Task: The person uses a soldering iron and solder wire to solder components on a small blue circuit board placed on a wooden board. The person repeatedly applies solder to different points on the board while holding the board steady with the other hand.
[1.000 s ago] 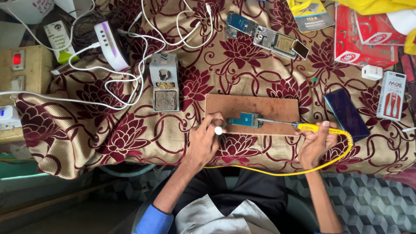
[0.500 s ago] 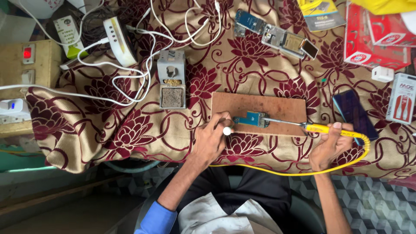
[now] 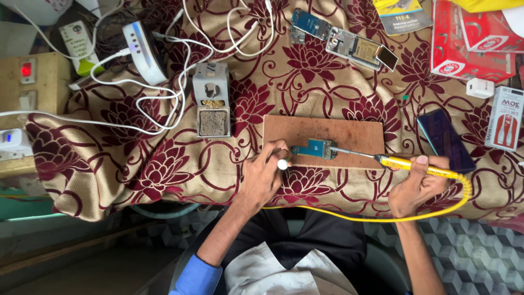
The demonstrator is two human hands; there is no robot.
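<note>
Right hand (image 3: 416,188) has its fingers wrapped round the yellow iron (image 3: 420,167), tip resting on the right end of the small blue board (image 3: 314,148), which lies on the wood block (image 3: 327,134) in the middle of the table. Left hand (image 3: 263,176) pinches a small white knob-like thing (image 3: 283,163) at the board's left end (can't tell what it is). I'd keep that left end pinned flat and the cord (image 3: 382,216) slack so the tip doesn't skate.
</note>
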